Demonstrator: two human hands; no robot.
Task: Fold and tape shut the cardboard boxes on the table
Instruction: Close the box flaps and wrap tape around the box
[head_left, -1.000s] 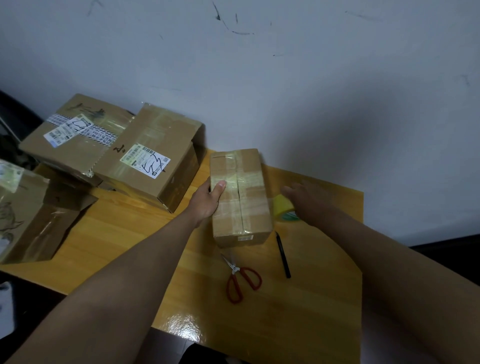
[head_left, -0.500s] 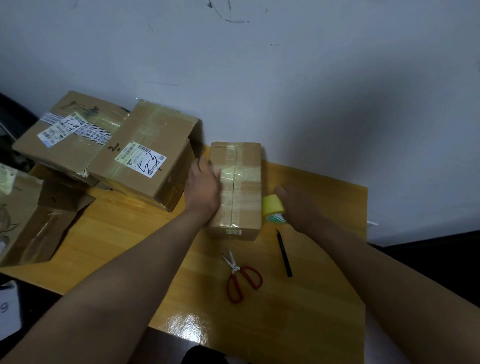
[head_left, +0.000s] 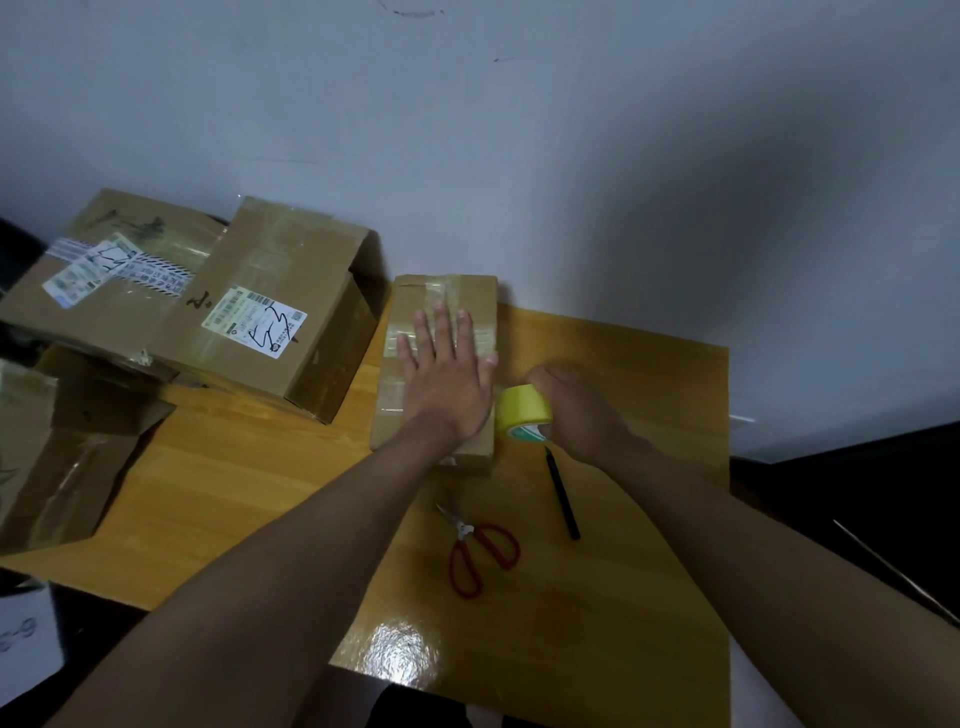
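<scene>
Pressing tape flat on small box near bench far edge: left hand fingers straight, right hand gripping tape roll. Next, probably pulling another strip, box held steady.

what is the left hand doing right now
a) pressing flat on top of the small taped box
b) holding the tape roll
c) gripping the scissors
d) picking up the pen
a: the left hand lies with straight fingers on the small taped box, while the right hand holds the yellow tape roll.
</scene>
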